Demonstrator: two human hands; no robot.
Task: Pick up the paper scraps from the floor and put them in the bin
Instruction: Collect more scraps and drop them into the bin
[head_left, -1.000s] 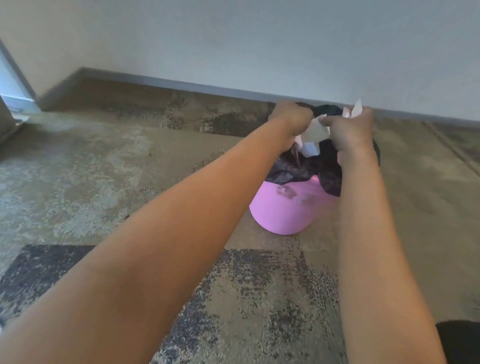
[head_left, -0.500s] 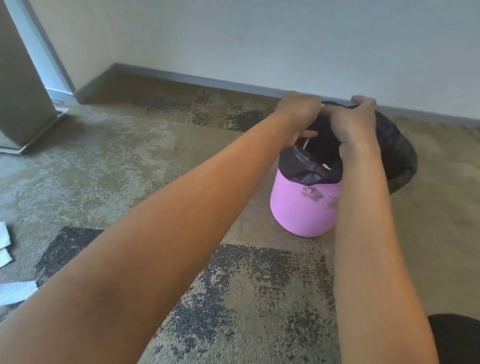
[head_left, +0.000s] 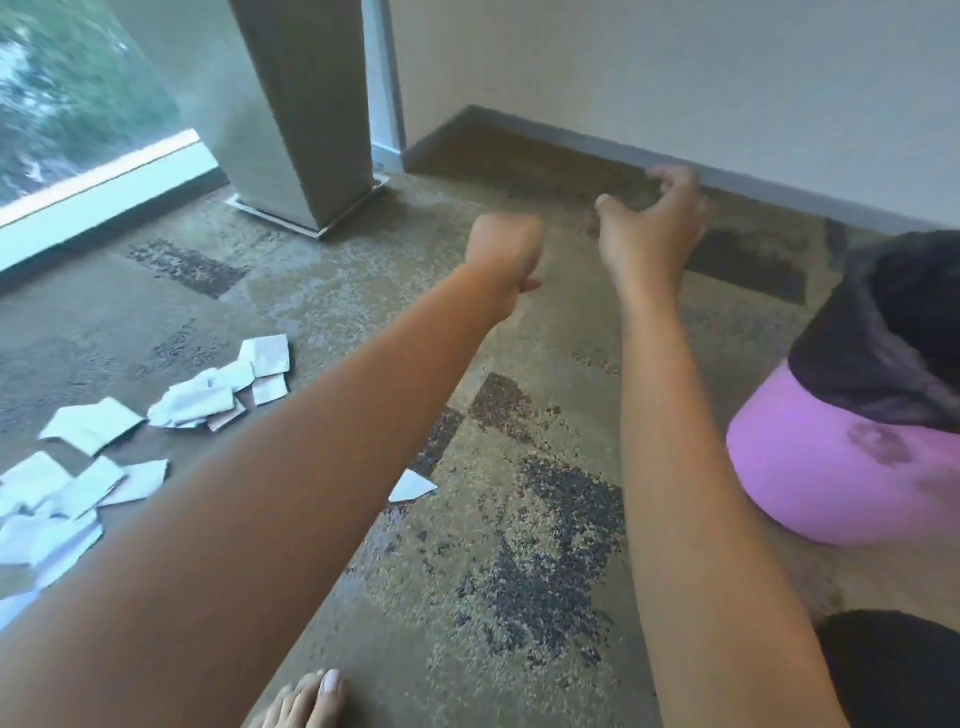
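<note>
- Both hands were held out over the carpet, nothing carried: left hand (head_left: 503, 254) was clenched into an empty fist, right hand (head_left: 649, 234) was loosely spread, fingers (head_left: 670, 179) released.
- Probably btwn trips, arms being swung twd the scraps.
- Paper scraps (head_left: 192, 400) were scattered on the floor at left, well apart from the pink bin (head_left: 831, 483) w/ black liner at right; one small scrap (head_left: 410, 488) was half hidden under the left forearm.
- A pillar base (head_left: 306, 208), window, wall skirting & a bare foot (head_left: 306, 696) were also seen; no obstruction was noted btwn scraps & bin.

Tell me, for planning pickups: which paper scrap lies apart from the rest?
The small triangular scrap beside the left forearm; the others cluster farther left.
</note>
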